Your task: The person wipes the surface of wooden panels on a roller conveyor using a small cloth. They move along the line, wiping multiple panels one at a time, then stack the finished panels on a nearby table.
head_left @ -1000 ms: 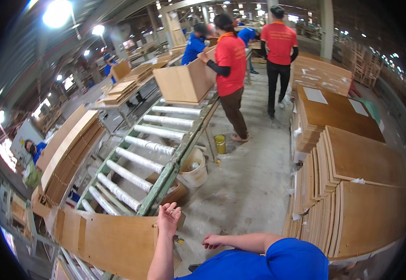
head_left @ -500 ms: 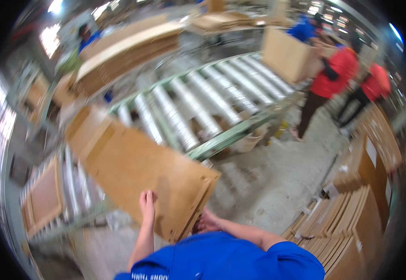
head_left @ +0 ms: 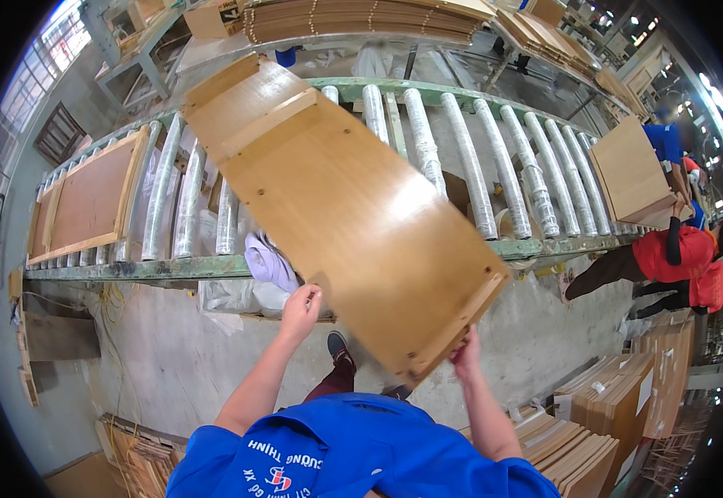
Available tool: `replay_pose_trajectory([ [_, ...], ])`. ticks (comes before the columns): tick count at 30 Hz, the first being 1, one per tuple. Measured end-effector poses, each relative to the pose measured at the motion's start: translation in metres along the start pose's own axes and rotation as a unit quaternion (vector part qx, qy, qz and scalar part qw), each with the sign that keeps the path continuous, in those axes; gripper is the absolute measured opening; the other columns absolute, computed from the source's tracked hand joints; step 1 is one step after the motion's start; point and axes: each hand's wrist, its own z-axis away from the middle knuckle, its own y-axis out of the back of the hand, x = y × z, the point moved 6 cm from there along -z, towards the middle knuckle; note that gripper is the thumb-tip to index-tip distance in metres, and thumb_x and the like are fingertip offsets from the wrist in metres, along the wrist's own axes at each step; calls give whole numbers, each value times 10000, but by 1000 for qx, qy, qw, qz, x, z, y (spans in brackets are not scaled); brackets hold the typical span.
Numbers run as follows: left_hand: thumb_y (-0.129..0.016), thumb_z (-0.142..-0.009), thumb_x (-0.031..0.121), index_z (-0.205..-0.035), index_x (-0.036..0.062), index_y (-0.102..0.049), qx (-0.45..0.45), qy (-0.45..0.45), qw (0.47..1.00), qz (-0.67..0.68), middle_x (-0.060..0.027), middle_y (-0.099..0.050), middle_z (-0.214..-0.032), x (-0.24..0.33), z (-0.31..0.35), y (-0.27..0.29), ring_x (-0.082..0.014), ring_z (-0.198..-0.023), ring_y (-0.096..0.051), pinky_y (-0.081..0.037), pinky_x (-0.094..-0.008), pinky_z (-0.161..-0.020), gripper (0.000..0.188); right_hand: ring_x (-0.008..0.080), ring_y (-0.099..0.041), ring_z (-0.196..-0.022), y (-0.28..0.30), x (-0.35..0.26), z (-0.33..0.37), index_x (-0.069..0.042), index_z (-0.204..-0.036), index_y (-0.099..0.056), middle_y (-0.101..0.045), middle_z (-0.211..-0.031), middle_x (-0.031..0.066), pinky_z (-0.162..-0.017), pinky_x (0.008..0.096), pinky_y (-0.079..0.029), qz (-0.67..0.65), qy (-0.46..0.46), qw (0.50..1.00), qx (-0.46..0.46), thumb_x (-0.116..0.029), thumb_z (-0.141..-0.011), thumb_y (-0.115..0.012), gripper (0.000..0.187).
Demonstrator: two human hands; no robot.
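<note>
A long brown wooden panel [head_left: 353,224] with raised cross strips slants from the upper left to just in front of me, its far part over the roller conveyor. My right hand [head_left: 466,355] grips its near right end, fingers partly hidden by the edge strip. My left hand [head_left: 301,311] is closed, fingertips pressed together, next to the panel's left long edge. Whether those fingers hold anything small cannot be made out. A dark reflection shows on the glossy surface near the left fingertips. Small dark holes dot the panel near its corners and edges.
A green-framed conveyor [head_left: 170,270] with wrapped rollers runs across. On its left lies a framed panel [head_left: 87,195]; a purple cloth [head_left: 268,264] hangs near the middle. A co-worker in red [head_left: 677,253] stands by a large wooden box [head_left: 631,174] at right. Stacked boards [head_left: 602,394] stand lower right.
My view has turned toward the conveyor and cleared. The panel now reaches over the rollers. My left hand, earlier above the panel's face, is now at its left edge; my right hand keeps its grip.
</note>
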Motion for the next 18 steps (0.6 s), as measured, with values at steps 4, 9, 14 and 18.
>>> replay_pose_trajectory([
  [4,-529,-844,129,-856,1,-563,-59,-62,996,-8,-121,-595,-780,20,-1,-11,-249,-733,-567,-449,-332,-667,133,100,-420,-495,66,-85,-13,-110,-928,-534,-487,-640,-4,-432,219,-311,-78,99,982,144,-510,-824,-508,414],
  [9,-528,-853,151,-849,-2,-561,-55,-13,997,48,-116,-593,-769,13,-9,-4,-234,-701,-571,-453,-321,-648,157,184,-519,-963,81,-175,1,-66,-1156,-497,-587,-1025,106,-761,320,-403,146,319,911,218,-395,-817,-565,478],
  [14,-527,-852,175,-850,-2,-559,-55,-66,996,9,-129,-589,-754,38,-55,-14,-245,-697,-575,-453,-329,-649,180,290,-451,-1124,85,-142,4,-7,-1236,-429,-514,-1180,155,-916,383,-364,370,406,786,284,-276,-750,-655,600],
  [18,-532,-829,197,-840,5,-560,-11,-87,996,-33,-160,-595,-775,50,-114,0,-294,-733,-577,-446,-361,-671,195,352,-400,-1164,66,-113,8,5,-1285,-352,-364,-1307,211,-966,416,-340,424,448,678,400,-219,-710,-695,706],
])
